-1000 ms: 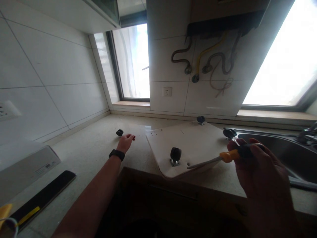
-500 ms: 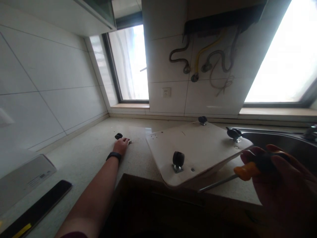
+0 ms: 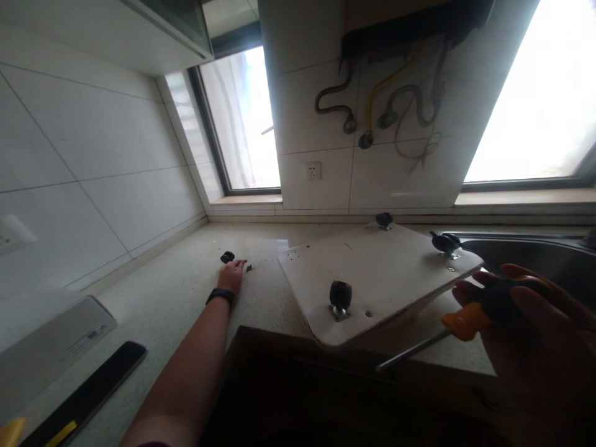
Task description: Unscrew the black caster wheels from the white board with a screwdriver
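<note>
My right hand (image 3: 540,335) is wrapped round the black and orange handle of a screwdriver (image 3: 465,320), its metal shaft slanting down to the left in front of the board. On the counter my left hand (image 3: 231,276) rests with its fingertips drawn together; whatever is between them is too small to make out. Small dark screws (image 3: 249,268) lie just right of those fingertips, and a loose black caster (image 3: 227,256) sits right behind the hand. A white board (image 3: 358,264) with rounded corners carries three upturned casters; a corner with several small holes bears none.
A stainless sink (image 3: 526,254) lies to the right of the board. On the left of the counter (image 3: 181,298) are a pale box (image 3: 60,335) and a long dark object (image 3: 93,391). Hoses (image 3: 335,108) hang from the wall behind, above a socket (image 3: 313,171).
The view has shifted slightly. My left fingertips have come a little away from the small screws. My right hand still holds the screwdriver in much the same pose.
</note>
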{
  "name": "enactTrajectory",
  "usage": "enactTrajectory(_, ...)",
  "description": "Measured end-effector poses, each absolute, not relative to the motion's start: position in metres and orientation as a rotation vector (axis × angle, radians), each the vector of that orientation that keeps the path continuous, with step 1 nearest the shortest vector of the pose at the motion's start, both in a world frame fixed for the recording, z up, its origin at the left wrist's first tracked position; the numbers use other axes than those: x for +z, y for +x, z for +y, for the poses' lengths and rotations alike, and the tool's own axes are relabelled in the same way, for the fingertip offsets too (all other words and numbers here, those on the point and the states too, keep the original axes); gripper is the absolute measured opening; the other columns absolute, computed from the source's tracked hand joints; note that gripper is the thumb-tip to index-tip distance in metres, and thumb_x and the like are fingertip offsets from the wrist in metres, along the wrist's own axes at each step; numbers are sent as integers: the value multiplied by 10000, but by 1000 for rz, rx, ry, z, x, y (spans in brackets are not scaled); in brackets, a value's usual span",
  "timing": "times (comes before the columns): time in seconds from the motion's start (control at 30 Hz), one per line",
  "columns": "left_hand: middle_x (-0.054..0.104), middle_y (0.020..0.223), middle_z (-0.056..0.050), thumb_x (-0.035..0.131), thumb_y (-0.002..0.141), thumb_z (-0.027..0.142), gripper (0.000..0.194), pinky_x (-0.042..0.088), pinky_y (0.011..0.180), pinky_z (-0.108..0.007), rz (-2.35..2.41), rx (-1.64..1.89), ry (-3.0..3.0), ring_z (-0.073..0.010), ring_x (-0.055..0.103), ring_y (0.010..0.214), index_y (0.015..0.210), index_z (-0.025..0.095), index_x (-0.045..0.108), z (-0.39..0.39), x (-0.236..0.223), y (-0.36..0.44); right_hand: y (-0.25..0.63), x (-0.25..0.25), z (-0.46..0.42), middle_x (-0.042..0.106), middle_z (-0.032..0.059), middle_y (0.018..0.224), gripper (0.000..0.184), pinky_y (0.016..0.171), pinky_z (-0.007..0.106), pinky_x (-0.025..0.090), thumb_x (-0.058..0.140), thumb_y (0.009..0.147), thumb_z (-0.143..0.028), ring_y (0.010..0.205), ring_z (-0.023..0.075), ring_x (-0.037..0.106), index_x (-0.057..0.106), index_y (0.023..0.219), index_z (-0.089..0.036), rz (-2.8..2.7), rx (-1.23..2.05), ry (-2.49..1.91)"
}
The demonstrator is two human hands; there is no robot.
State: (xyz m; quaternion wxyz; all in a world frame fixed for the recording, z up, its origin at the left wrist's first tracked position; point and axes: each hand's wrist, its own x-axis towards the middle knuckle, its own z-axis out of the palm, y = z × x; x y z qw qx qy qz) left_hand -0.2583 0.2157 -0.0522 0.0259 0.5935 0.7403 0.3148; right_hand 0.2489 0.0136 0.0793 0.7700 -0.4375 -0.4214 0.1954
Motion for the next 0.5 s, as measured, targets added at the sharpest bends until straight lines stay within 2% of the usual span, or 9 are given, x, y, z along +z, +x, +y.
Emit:
enactTrajectory(0.07,755,1137,-124,498,1035,354,331,503,1018,-431,2302,1058,1823,-260,693,1101,1166,149,722,210,-50,-255,248,77,13,757,48,1092,281,866,535,622,902,668,-295,949,327,762,784,889,-422,-880,500,-960)
enactTrajectory(0.17,757,1113,-162,401,1003,274,403,491,1015,-405,2291,1204,1824,-301,678,1127,1117,117,754,200,-47,-244,245,76,16,752,73,1029,194,851,531,641,795,814,-401,891,301,776,770,1006,-377,-776,598,-934)
enactTrajectory(0.33,734,1064,-167,362,1012,304,427,482,1015,-452,2092,1413,1940,-308,658,1070,1074,100,731,181,-23,-197,237,69,28,752,36,925,320,731,456,666,831,753,-426,748,241,769,737,1011,-262,-644,697,-824)
enactTrajectory(0.5,731,1006,-55,403,1063,393,385,508,968,-372,1651,1381,2216,-233,656,1031,941,216,723,143,19,-129,230,62,31,761,27,961,423,758,371,661,880,719,-405,833,219,781,714,1059,-217,-556,772,-804)
